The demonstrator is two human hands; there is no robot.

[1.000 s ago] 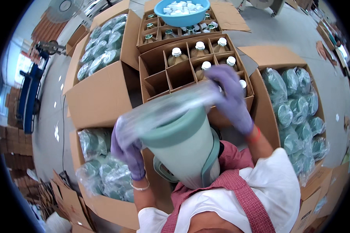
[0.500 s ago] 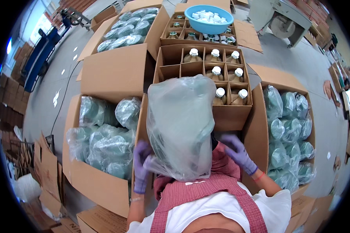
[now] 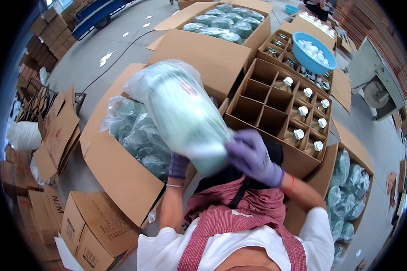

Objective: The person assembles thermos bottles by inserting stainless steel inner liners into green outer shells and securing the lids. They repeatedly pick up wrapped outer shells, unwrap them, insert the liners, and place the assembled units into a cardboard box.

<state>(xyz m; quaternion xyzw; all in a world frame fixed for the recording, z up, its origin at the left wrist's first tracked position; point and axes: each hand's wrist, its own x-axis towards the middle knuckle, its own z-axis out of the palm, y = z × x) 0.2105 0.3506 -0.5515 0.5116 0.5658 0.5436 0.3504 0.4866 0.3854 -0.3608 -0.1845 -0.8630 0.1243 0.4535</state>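
A large pale green glass bottle [image 3: 190, 117] in a clear plastic bag is held tilted in front of me, over the inner edge of the left carton. My left hand [image 3: 179, 165] holds it from behind at its lower end, with the fingers hidden by the bottle. My right hand [image 3: 256, 158], in a purple glove like the left, is closed on the bag at the lower right end and a little blurred. Beneath the bottle, more bagged green bottles [image 3: 142, 135] fill the left carton [image 3: 111, 176]. A divided carton [image 3: 257, 131] with several white-capped bottles [image 3: 298, 134] stands to the right.
At the far side, a blue basin [image 3: 314, 65] of small white pieces sits on another divided carton. Bagged bottles also fill a back carton [image 3: 203, 52] and a right carton [image 3: 371, 158]. A closed carton [image 3: 99, 230] stands at the lower left, near flattened cardboard [image 3: 56, 135].
My view has turned left. The bagged bottle has moved left and tilted over the left carton. My right hand has come from apart to grasp its lower end.
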